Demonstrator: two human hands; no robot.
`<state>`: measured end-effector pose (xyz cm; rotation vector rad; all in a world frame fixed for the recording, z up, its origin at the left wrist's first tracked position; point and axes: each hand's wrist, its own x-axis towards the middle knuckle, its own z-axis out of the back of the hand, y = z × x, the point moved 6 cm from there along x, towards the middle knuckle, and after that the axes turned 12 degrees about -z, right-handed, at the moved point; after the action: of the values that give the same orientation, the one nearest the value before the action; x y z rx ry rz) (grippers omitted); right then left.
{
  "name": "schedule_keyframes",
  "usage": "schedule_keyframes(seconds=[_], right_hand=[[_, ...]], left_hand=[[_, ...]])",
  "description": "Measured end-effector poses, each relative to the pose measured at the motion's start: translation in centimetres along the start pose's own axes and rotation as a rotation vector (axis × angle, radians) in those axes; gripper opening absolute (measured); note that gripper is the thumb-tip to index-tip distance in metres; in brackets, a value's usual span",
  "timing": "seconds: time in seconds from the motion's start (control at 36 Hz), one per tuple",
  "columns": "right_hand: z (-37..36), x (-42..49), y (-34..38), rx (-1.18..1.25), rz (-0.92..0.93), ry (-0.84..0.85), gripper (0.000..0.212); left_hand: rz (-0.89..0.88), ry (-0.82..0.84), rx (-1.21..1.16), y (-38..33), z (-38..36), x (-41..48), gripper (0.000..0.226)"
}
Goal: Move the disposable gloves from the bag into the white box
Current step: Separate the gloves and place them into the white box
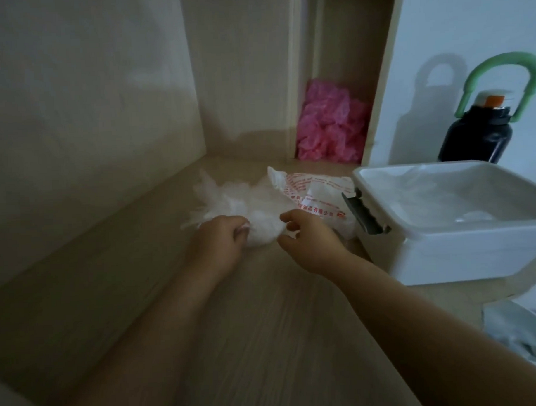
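A pile of thin clear disposable gloves (230, 204) lies on the wooden surface, spilling from a plastic bag (313, 189) with red print. My left hand (219, 238) grips the near left side of the glove bundle with curled fingers. My right hand (307, 235) reaches to the bundle's right side, thumb and fingers spread and slightly curved, touching or nearly touching it. The white box (445, 257) stands open to the right, with a grey latch on its left wall and some clear plastic inside.
A heap of pink plastic (331, 124) fills a narrow cubby at the back. A black bottle with a green handle (477, 134) stands behind the box. Cabinet walls rise at left and back. The desk edge and a bin (520, 339) are at lower right.
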<state>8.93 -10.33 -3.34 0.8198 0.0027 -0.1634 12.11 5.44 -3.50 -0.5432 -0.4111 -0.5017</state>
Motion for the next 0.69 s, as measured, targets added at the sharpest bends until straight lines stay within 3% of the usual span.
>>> schedule_keyframes(seconds=[0.08,0.17,0.28,0.39,0.56,0.69], right_hand=[[-1.1,0.8,0.2,0.039,-0.001,0.063,0.053],[-2.5,1.5,0.3,-0.006,-0.005,0.103,0.056],[-3.0,2.6,0.6,-0.018,0.071,0.022,0.01],[-2.1,2.7,1.1,-0.006,0.154,-0.089,0.022],[2.3,2.0,2.2,0.438,0.059,-0.264,0.028],[5.6,1.5,3.8,0.57,0.018,-0.313,0.039]], left_hand=[[0.09,-0.061,-0.26,0.8,-0.1,0.0,0.017],[0.088,-0.01,-0.366,1.0,-0.8,-0.1,0.013],[0.082,0.021,-0.394,0.6,-1.0,-0.3,0.012],[0.143,0.056,-0.308,0.8,-1.1,-0.3,0.037],[0.188,0.175,-0.233,0.5,-1.9,-0.5,0.021],[0.208,0.305,-0.129,-0.2,-1.8,0.3,0.046]])
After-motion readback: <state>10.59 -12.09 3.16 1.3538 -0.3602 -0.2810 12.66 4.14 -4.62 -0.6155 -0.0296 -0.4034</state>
